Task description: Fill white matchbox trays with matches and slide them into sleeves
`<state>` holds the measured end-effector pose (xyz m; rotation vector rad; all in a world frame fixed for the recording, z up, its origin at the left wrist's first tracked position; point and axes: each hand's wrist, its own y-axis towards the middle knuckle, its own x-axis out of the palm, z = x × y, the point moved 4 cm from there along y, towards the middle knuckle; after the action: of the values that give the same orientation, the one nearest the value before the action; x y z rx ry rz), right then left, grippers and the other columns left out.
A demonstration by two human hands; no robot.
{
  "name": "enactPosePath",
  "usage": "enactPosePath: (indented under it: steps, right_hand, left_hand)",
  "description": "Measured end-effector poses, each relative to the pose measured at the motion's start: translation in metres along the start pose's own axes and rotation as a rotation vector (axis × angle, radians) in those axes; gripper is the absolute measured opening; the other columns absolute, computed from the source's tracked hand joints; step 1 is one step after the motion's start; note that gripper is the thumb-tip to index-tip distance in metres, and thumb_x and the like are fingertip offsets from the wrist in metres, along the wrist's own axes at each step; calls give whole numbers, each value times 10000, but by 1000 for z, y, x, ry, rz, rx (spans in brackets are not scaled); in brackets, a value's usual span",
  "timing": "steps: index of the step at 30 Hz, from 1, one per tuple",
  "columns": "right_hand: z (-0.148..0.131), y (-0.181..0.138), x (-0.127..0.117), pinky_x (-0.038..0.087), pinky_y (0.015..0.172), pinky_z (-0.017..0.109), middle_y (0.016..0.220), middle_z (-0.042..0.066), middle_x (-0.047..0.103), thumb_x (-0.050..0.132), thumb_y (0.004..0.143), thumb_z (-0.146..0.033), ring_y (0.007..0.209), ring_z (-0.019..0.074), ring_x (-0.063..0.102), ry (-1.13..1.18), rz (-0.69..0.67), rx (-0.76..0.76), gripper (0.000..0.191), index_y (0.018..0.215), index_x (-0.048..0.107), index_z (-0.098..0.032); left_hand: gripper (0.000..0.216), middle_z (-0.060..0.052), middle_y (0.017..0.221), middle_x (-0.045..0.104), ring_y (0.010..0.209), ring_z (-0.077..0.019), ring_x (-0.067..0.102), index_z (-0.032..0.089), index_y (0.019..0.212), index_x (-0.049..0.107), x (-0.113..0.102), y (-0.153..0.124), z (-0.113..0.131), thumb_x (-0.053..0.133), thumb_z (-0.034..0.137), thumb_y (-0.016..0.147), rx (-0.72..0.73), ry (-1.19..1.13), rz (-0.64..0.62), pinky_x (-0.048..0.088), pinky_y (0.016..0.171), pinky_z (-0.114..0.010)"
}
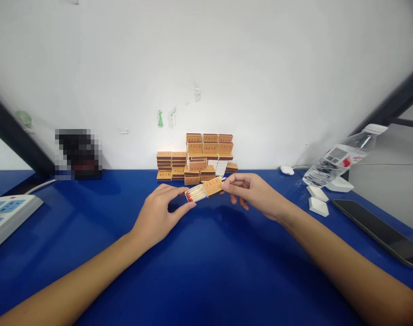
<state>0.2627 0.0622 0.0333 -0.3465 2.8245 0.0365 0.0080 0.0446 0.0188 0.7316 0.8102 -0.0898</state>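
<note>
Between my two hands, above the blue table, is a matchbox (213,186) with its tray slid partly out to the left. Red-headed matches (194,194) lie in the exposed tray, and some pale stick ends poke out at the right end. My left hand (160,209) grips the tray's left end between thumb and fingers. At the opposite end, my right hand (252,192) pinches the matchbox sleeve; its fingertips are partly hidden. Just behind stand stacked matchboxes (210,148), with a lower stack (164,158) on their left.
A power strip (12,213) lies at the left near a pixelated dark object (79,154). On the right are a tilted plastic bottle (342,156), white blocks (318,206), a phone (379,231) and a small white case (287,170). A white wall rises behind.
</note>
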Motion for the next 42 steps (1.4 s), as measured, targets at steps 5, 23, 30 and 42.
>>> enactPosePath:
  steps: [5,23,30,42]
  right_hand:
    - [4,2,3,386,402,200,730,28,703,805,810,-550,532,100,550,32,-3,-13,386,885,712,-184]
    - [10,4,4,473,449,229,976,76,777,740,907,-516,635,154,701,36,-49,-84,549,1335,575,-215]
    - [6,3,3,506,472,246,904,66,764,723,928,-489,671,164,693,17,-85,-131,545,1376,624,-195]
    - [7,3,4,519,467,240,960,84,769,729,915,-539,651,152,687,54,-111,-127,552,1330,617,-192]
  left_hand:
    - [329,-45,1118,786,1038,-252,702,246,1214,751,0,0,-2,760,419,934,6,-21,22,579,926,-436]
    - [318,-54,1126,794,1022,-261,706,266,1210,769,-1,2,-1,759,422,932,41,-48,7,595,908,-443]
    - [310,-58,1084,792,1010,-261,692,262,1200,777,-3,3,-1,768,404,925,39,-68,3,594,894,-446]
    - [274,-25,1125,800,1015,-248,720,300,1175,786,0,4,-4,777,385,914,-95,-167,-83,600,898,-432]
